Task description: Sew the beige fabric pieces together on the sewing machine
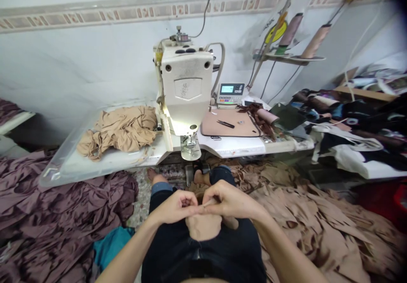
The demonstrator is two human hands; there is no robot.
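Note:
A piece of tan fabric (203,227) hangs over my lap, its top edge pinched between both hands. My left hand (178,206) is closed on that edge, thumb and fingers meeting near the middle. Right beside it, my right hand (230,200) also pinches the edge, with a small fold of cloth showing between its fingers. Another bit of tan cloth (230,222) shows below my right hand. Ahead of my hands stands a sewing machine (184,88), its presser foot area lit and apart from the fabric I hold.
Tan cloth (127,128) lies piled on the table's left side. Thread snips (225,124) rest on a pink mat (208,124) by a control panel (230,94). Thread cones (316,41) stand upper right. Heaps of purple fabric (63,206) and tan fabric (318,215) flank me.

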